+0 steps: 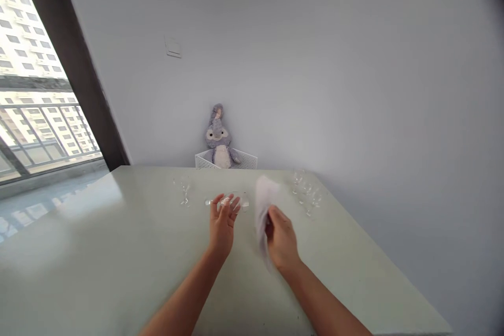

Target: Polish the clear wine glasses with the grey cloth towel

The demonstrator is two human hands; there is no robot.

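Observation:
My left hand is raised over the middle of the table with its fingers curved and spread. Right behind its fingers a clear glass lies on its side; whether the hand touches it is hard to tell. To the right, my right hand grips a white cloth, which hangs from the fingers and is slightly blurred. One clear stemmed glass stands left of my left hand. Several more clear glasses stand together near the right edge of the table.
The pale green table reaches to a grey wall. Behind its far edge a grey plush toy sits in a white perforated basket. A window is at the left.

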